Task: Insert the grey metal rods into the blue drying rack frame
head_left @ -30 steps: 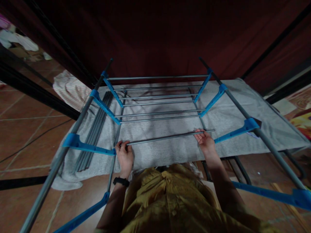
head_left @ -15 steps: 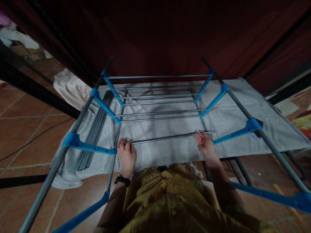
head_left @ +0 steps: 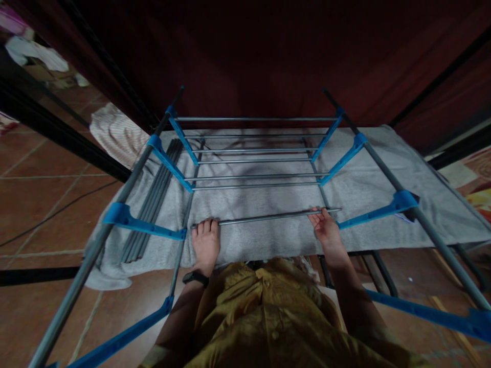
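Observation:
Both hands hold one thin metal rod (head_left: 264, 218), which lies crosswise between the two sides of a rack frame. My left hand (head_left: 206, 241) is closed over the rod near its left end, whose tip shows just past the fingers. Close to the right end, my right hand (head_left: 324, 225) grips it with thumb and fingers, and the tip sticks out beyond. Blue plastic brackets sit at either side: the left bracket (head_left: 143, 225) and the right bracket (head_left: 378, 212). Farther back, several rods (head_left: 253, 178) span the other blue brackets.
A bundle of grey tubes (head_left: 153, 199) lies on the grey cloth (head_left: 406, 163) at left. Long grey side poles (head_left: 387, 171) rise around my arms. A dark red curtain (head_left: 249, 61) hangs behind. Striped cloth (head_left: 117, 133) and a cable (head_left: 57, 212) are on the left.
My left hand has shifted slightly right along the rod, baring its left tip. My right hand keeps its grip, and the view has moved a little.

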`<state>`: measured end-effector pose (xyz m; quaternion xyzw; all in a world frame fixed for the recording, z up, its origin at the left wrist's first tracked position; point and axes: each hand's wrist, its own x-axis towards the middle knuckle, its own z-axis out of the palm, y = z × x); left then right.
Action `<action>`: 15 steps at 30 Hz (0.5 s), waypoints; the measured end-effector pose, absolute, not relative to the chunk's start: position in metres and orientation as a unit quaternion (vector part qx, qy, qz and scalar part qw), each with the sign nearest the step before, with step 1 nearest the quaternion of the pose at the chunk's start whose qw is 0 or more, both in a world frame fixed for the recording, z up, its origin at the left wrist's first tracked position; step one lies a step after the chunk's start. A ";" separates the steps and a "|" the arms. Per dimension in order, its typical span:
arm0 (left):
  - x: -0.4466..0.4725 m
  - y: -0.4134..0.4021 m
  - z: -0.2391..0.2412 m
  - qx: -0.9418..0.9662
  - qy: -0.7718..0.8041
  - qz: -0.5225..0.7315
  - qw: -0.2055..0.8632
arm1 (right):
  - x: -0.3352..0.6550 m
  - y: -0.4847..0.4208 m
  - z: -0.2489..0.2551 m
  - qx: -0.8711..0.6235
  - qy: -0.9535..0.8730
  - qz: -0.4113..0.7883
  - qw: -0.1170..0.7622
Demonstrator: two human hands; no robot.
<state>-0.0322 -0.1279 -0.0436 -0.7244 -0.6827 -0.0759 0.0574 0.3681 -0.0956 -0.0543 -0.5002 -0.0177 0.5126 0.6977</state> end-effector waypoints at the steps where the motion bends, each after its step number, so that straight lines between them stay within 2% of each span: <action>1: -0.032 -0.127 -0.044 -0.731 -0.675 -0.078 0.057 | 0.368 -0.096 -0.055 -0.500 -0.019 0.513 0.698; 6: -0.033 -0.123 -0.050 -0.766 -0.632 -0.103 0.051 | 0.370 -0.096 -0.059 -0.502 -0.024 0.512 0.696; 15: -0.026 -0.121 -0.046 -0.798 -0.598 -0.065 0.046 | 0.371 -0.096 -0.064 -0.502 -0.019 0.513 0.696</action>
